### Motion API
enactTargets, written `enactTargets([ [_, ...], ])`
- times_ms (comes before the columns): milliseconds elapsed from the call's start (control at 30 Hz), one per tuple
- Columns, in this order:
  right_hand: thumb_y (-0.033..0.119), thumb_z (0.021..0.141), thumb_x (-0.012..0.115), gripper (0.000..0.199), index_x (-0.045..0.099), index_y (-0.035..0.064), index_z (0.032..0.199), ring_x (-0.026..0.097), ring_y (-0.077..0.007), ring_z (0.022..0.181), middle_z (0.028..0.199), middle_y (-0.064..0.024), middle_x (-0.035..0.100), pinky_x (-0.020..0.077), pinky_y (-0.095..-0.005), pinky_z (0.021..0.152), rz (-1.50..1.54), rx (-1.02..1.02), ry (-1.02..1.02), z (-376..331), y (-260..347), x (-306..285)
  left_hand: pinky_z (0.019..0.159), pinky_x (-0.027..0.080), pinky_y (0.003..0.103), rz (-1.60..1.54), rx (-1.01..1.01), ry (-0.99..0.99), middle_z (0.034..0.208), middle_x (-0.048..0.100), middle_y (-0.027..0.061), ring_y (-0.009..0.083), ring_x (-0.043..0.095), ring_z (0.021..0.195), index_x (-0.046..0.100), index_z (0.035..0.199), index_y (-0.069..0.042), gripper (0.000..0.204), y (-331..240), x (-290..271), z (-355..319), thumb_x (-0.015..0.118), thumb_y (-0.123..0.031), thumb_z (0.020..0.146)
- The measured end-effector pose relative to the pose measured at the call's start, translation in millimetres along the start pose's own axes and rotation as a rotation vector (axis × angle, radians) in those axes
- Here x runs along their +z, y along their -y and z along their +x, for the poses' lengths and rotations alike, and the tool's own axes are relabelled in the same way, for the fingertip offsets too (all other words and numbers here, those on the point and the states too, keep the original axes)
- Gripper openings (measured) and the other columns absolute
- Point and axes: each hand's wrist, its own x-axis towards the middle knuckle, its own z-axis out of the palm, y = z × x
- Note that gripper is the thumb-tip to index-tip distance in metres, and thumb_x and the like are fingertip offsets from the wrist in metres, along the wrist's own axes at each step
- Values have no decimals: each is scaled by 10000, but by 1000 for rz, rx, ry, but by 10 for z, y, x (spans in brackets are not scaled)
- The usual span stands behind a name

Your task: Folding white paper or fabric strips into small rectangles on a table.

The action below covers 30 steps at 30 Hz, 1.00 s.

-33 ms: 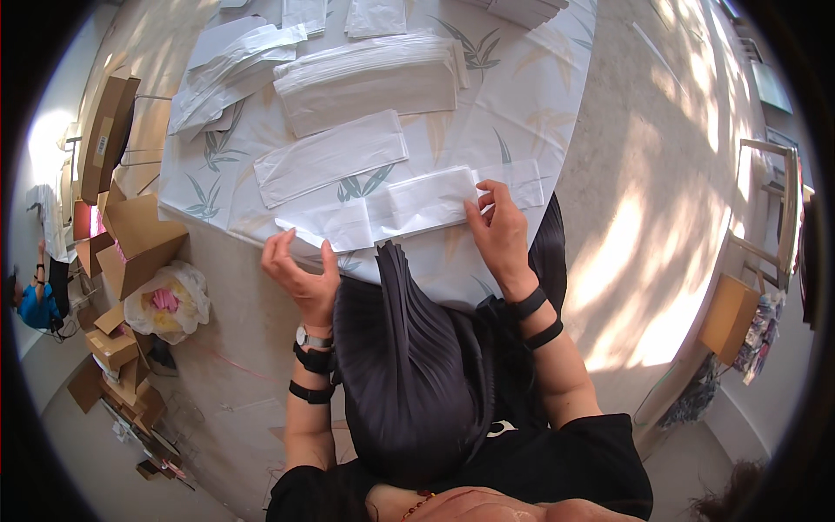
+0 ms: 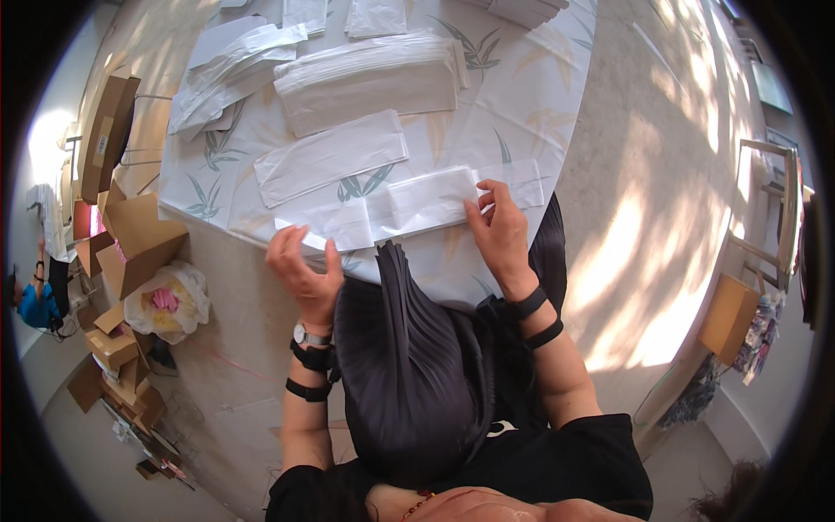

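Note:
A long white plastic bag [image 2: 409, 207] with something flat and white inside lies across the near edge of the round table [image 2: 539, 104]. My left hand [image 2: 304, 265] grips the bag's left end at the table's rim, fingers curled. My right hand [image 2: 503, 228] holds the bag's right part, thumb and fingertips pinching where a clear flap sticks out. A dark pleated cloth [image 2: 409, 365] hangs from under the bag down over my lap. Both wrists wear black bands, and the left one also a watch.
Further back on the leaf-printed tablecloth lie another flat bag [image 2: 330, 157], a thick stack of bags [image 2: 374, 78] and loose white sheets [image 2: 230, 70]. Cardboard boxes [image 2: 130, 235] and a stuffed plastic sack [image 2: 170, 300] stand on the floor at left. A brown box [image 2: 729, 317] is at right.

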Motion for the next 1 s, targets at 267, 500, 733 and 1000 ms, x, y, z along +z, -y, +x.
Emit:
enactTargets([
  [267,113,981,782,349,636,38,1290,682,-246,644,872,-102,707,543,-390,622,-8,15,16,5,-4,-12,1220,433,505,-234,524,572,1539,654,97,292,571,1474,713,1402,-112,474,-152,211,357,745,-47,933],
  [500,119,982,779,350,640,40,1294,665,-239,624,873,-92,703,534,-392,617,-29,5,22,6,-19,-15,1229,430,503,-279,587,669,1547,653,88,281,577,1470,745,1328,-98,406,-140,303,405,744,-134,924],
  [733,148,965,797,357,652,55,1278,703,-313,770,956,-100,703,557,-423,695,-109,4,14,10,-45,-51,1204,454,511,-311,587,666,1501,674,108,306,599,1432,763,1257,-78,340,-147,350,428,746,-103,918],
  [1000,153,948,813,357,660,19,1241,663,-398,1131,1198,-185,675,549,-453,942,-468,-126,-259,273,-399,-531,1234,442,487,-354,600,589,1577,610,121,329,545,1490,690,1411,-68,420,-489,616,661,687,-99,992],
])
